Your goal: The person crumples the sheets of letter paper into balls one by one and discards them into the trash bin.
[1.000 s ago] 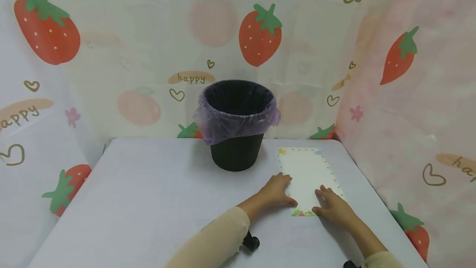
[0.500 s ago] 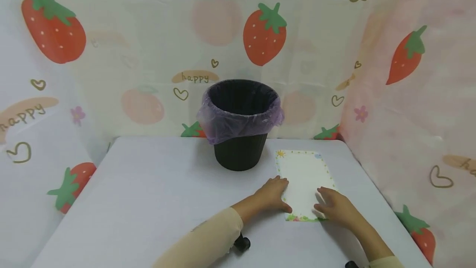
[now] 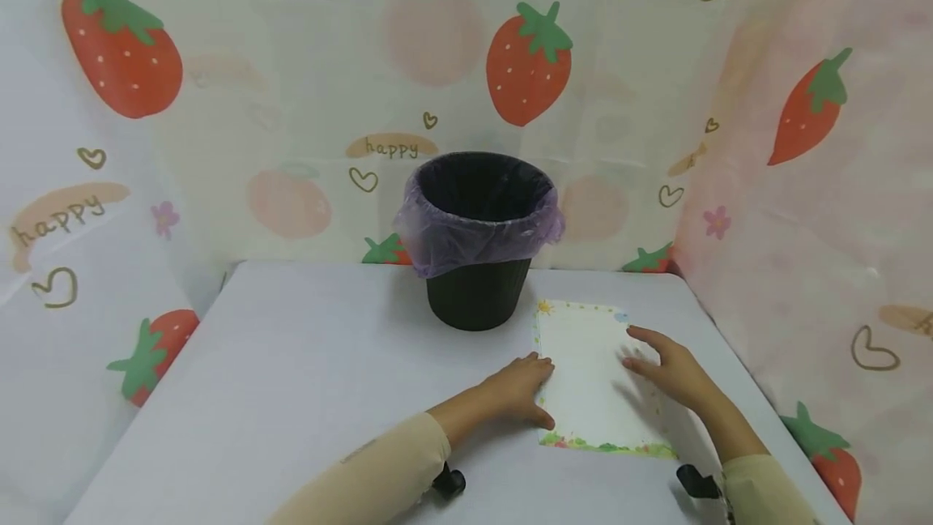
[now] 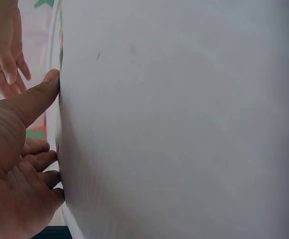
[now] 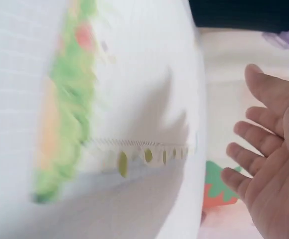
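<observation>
A sheet of white paper (image 3: 583,379) with a printed border of flowers, grass and a sun lies flat on the table. Resting at its left edge is my left hand (image 3: 519,390), thumb and fingers spread and touching the surface there. Over the paper's right side my right hand (image 3: 674,367) hovers with relaxed fingers, and its shadow falls on the sheet. The right wrist view shows this hand (image 5: 276,144) holding nothing, apart from the paper (image 5: 134,84) and its green printed border. In the left wrist view the paper is seen almost edge-on.
A black bin (image 3: 477,294) lined with a purple plastic bag (image 3: 474,241) stands behind the paper, near the back of the white table (image 3: 291,379). Curtains (image 3: 321,63) printed with strawberries surround the table on the back and both sides.
The paper has slid a little toward me and left, with my left hand moving along at its edge. My right hand has risen from the lower right of the sheet and moved forward.
</observation>
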`<state>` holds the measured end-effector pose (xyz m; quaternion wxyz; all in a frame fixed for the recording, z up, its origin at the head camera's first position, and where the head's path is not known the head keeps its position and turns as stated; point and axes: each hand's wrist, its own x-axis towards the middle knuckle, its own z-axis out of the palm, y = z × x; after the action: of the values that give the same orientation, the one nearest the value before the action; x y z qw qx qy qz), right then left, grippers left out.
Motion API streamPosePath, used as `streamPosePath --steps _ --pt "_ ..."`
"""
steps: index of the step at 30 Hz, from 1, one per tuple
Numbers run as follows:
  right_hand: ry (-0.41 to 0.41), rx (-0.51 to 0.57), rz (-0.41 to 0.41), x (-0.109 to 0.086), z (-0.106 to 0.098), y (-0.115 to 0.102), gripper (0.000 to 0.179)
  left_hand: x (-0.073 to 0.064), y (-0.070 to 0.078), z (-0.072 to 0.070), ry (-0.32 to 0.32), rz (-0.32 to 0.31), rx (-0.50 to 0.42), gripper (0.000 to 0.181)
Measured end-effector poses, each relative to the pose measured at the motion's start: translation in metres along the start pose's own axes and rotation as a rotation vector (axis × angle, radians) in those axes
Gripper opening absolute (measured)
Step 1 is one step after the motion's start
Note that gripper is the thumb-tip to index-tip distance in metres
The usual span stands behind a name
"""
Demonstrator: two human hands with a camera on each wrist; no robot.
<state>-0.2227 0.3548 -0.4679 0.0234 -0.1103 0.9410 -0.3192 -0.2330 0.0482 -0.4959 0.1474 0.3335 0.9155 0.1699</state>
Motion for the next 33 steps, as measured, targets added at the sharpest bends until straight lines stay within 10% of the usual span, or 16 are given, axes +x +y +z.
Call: streamPosePath --steps 17,33 --pt "-0.109 -0.018 0.143 0.034 0.012 0.038 0.091 -0.038 -0.012 0.007 -0.003 0.075 -0.138 0.095" --pt "-0.182 -0.115 0.154 0.04 0.019 0.033 0.101 -0.071 -0.003 0.008 0.038 -0.044 -0.212 0.089"
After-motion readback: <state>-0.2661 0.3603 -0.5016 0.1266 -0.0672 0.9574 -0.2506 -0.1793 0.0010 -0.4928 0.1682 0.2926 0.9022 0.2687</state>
